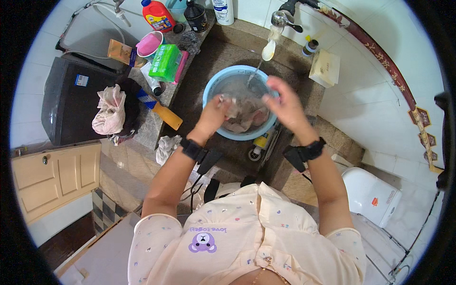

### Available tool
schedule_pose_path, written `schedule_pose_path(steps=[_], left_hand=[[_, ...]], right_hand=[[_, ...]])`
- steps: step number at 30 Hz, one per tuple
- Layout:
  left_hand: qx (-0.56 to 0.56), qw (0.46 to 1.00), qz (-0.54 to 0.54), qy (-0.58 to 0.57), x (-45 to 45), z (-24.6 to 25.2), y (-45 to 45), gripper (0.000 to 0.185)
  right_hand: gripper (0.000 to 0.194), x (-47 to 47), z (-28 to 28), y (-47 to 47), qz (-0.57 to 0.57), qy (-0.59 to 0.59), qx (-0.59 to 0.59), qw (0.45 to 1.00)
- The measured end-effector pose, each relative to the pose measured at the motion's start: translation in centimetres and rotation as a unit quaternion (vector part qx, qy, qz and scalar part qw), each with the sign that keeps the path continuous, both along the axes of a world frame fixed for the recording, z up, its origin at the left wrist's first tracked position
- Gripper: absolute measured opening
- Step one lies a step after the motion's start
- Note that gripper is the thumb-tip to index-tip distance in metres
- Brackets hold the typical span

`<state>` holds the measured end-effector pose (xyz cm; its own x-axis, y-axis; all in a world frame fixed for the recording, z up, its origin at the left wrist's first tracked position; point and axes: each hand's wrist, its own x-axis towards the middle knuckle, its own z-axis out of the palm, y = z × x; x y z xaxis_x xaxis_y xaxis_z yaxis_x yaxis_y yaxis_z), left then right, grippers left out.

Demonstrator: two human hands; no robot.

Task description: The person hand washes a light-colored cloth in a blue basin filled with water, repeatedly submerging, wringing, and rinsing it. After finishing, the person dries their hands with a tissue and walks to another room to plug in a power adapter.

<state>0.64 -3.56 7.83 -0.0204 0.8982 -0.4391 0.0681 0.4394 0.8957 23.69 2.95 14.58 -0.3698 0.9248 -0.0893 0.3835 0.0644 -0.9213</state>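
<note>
A light blue plastic basin [209, 82] stands in the stone sink, filled with cloudy water. Pale wet cloth [245, 119] lies in the water, partly under the surface. At the basin's left side my left hand [214, 113] grips a bunched part of the cloth. My right hand [284, 101] is over the right rim with its fingers apart, somewhat blurred, and no cloth shows in it. From the tap [281, 19], a thin stream runs past a white spout piece [268, 50] into the basin.
On the left ledge are a wooden-handled brush [165, 115], a green box [165, 64], a red bottle [158, 16] and a dark bottle [196, 17]. A soap box [324, 67] sits on the right ledge. Crumpled cloth [167, 148] hangs at the sink's front left.
</note>
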Motion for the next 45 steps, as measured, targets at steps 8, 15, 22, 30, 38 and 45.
schedule_pose_path(steps=[8,15,22,30,38,45], left_hand=[[0.227,0.914,0.138,-0.307,1.7,21.8,-3.7,0.032],[0.380,0.778,0.109,-0.488,-0.1,25.1,-7.0,0.038],[0.334,0.873,0.230,-0.270,-3.3,21.0,-8.2,0.033],[-0.030,0.949,0.257,-0.177,-3.6,3.0,-4.0,0.041],[-0.147,0.973,0.148,-0.103,-1.1,-1.1,-6.7,0.049],[-0.163,0.965,0.104,-0.178,0.9,-1.2,-6.5,0.055]], right_hand=[[0.093,-4.8,-12.7,-1.3,0.160,0.086,0.037,0.983],[0.075,-7.3,-17.9,-3.0,0.129,-0.020,-0.102,0.986],[0.036,-6.7,-8.2,-1.4,0.094,0.134,-0.101,0.981],[0.027,-5.5,9.0,0.4,0.157,0.260,-0.040,0.952],[0.031,-6.3,-4.5,0.6,0.065,-0.045,0.195,0.978],[0.027,-4.6,-13.9,-1.9,0.066,-0.172,0.018,0.983]])
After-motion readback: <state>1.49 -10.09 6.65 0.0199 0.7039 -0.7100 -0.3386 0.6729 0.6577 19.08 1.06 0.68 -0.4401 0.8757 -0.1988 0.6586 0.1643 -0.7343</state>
